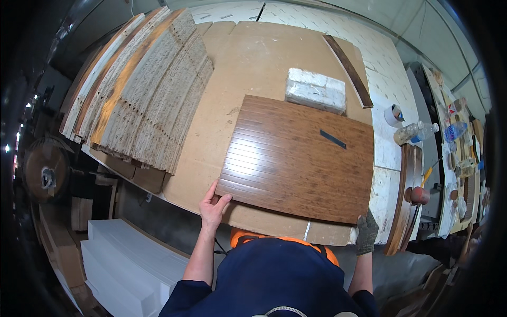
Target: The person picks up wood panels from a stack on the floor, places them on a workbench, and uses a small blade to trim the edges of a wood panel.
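A brown wood-grain panel with grooved lines lies on the cardboard-covered table. My bare left hand grips its near left corner, the thumb above the near edge and the fingers at the left side. At the near right corner, my right hand wears a grey glove and holds the panel's edge; part of its grip is hidden. On the panel's right half rests a small dark flat strip. A block wrapped in white sits just beyond the panel's far edge.
Stacked boards stand at the left. A dark wooden strip lies at the far right. Along the right edge are a cup, a plastic bottle and brown trim pieces. White panels lie low left; a fan stands beyond.
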`<action>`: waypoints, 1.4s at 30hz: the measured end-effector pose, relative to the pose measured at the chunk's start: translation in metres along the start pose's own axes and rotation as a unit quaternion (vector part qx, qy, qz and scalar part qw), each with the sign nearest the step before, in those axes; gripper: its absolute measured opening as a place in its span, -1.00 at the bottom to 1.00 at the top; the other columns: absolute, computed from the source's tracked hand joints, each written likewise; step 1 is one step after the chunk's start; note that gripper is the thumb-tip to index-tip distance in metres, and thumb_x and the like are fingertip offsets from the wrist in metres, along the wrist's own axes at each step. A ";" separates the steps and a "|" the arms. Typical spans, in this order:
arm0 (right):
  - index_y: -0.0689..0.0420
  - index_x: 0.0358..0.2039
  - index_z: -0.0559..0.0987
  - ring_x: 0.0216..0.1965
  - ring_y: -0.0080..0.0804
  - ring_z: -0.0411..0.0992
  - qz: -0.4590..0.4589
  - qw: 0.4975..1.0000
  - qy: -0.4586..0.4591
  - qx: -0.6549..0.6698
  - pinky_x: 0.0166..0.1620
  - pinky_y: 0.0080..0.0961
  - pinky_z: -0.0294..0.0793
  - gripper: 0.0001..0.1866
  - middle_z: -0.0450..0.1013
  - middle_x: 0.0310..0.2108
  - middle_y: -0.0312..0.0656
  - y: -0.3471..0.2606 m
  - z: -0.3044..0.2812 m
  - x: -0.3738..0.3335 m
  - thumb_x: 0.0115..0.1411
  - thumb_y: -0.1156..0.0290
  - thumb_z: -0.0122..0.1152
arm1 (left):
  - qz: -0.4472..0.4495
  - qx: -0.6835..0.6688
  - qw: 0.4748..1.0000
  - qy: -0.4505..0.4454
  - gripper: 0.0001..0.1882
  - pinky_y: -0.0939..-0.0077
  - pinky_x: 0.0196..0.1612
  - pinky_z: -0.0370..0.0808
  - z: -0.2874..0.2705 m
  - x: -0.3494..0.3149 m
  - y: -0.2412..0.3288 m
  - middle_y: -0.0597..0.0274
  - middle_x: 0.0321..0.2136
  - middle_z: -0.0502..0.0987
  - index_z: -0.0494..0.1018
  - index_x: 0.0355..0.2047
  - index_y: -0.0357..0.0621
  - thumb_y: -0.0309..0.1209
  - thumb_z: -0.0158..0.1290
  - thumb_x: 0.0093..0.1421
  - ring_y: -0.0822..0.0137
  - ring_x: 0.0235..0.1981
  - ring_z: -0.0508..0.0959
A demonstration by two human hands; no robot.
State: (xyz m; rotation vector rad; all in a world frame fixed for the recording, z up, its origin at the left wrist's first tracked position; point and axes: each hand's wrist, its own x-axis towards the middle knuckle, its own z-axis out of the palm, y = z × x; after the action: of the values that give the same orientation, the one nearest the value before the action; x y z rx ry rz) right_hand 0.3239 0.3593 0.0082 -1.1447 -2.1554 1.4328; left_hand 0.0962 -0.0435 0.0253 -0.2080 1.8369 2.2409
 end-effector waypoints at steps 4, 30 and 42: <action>0.35 0.11 0.35 -0.14 -0.49 0.36 0.002 0.999 -0.018 0.031 -0.04 -0.54 0.37 -0.50 0.46 -0.09 -0.09 -0.013 0.000 -0.001 0.15 0.46 0.13 | 0.003 0.020 1.000 0.010 -0.36 0.46 0.12 0.31 0.001 0.001 -0.002 0.07 0.03 0.40 0.20 0.17 -0.40 -0.71 0.12 0.04 0.32 0.05 0.39; 0.20 0.15 0.32 -0.14 -0.43 0.46 0.013 0.999 -0.048 -0.019 -0.12 -0.51 0.50 -0.33 0.45 -0.07 -0.06 -0.042 0.000 -0.028 0.00 0.44 0.34 | 0.059 0.047 0.997 -0.013 -0.40 0.45 0.10 0.33 -0.007 0.001 -0.008 0.08 0.05 0.37 0.13 0.21 -0.34 -0.63 0.03 0.16 0.34 0.02 0.40; 0.21 0.13 0.34 -0.06 -0.42 0.42 0.027 0.998 -0.053 0.025 0.00 -0.45 0.42 -0.32 0.46 -0.06 -0.10 -0.034 0.004 -0.027 -0.03 0.43 0.36 | 0.053 0.042 0.997 -0.035 -0.39 0.44 0.13 0.31 -0.016 0.008 -0.010 0.09 0.06 0.38 0.15 0.20 -0.34 -0.66 0.04 0.13 0.33 0.04 0.40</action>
State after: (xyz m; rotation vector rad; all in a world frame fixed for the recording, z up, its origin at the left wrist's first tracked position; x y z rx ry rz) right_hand 0.3231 0.3297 0.0408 -1.1413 -2.1593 1.5955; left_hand 0.0907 -0.0564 0.0105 -0.0179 1.9425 2.2033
